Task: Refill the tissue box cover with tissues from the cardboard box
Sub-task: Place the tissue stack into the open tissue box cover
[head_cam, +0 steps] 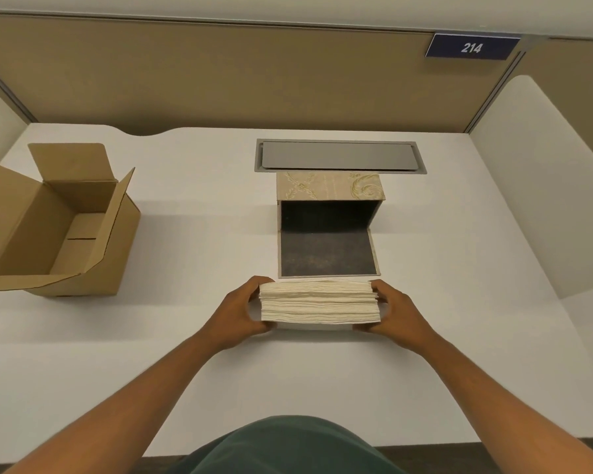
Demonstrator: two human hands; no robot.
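A thick stack of white tissues (319, 302) sits in the middle of the white desk, gripped at both ends. My left hand (242, 313) holds its left end and my right hand (392, 311) holds its right end. Just beyond the stack lies the tissue box cover (329, 189), beige with a gold pattern, lying with its dark inside facing me and its dark flap (326, 253) folded down flat on the desk. The brown cardboard box (59, 234) stands at the far left with its flaps open, and nothing shows inside it.
A grey metal cable hatch (339, 155) is set into the desk (192, 186) right behind the cover. Tan partition walls (220, 80) close off the back, with a blue sign reading 214 (471, 46). A white divider (541, 186) rises on the right.
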